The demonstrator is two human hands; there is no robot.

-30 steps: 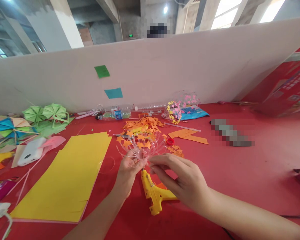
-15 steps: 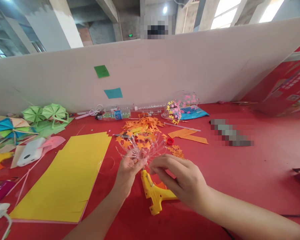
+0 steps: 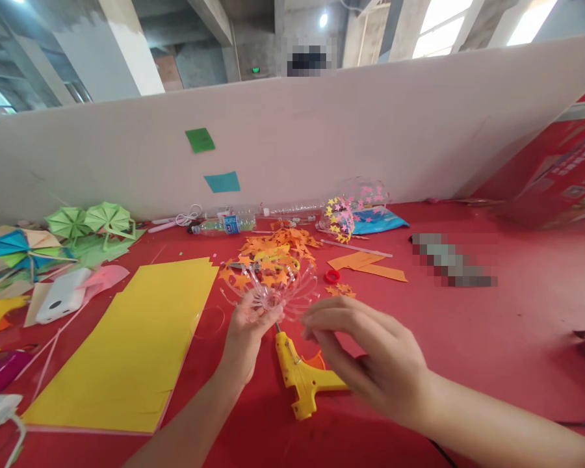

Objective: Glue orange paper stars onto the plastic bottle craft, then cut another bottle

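Note:
In the head view, my left hand [image 3: 246, 331] is closed around the base of a clear plastic bottle piece [image 3: 272, 298] cut into thin curled strips that fan outward. Orange paper stars show on and behind its left strips; which are attached is hard to tell. Just right of it my right hand [image 3: 375, 348] hovers with thumb and fingertips pinched together, apart from the plastic. Anything between those fingertips is hidden. Below both hands a yellow hot glue gun [image 3: 292, 377] lies on the red table, its handle partly behind my right hand. Loose orange stars [image 3: 297, 239] are heaped beyond the plastic.
Yellow paper sheets [image 3: 127, 338] lie at left, near a white device [image 3: 62, 298] and folded green paper umbrellas [image 3: 107, 220]. Plastic bottles [image 3: 214, 224] and a star-covered clear piece [image 3: 338, 218] line the white partition [image 3: 292, 143]. Orange strips [image 3: 370, 265] and a red cap [image 3: 332, 277] lie right of centre.
My right hand has drawn back to the right, away from the plastic piece. The piece has turned in my left hand, its strips now fanning wider to both sides.

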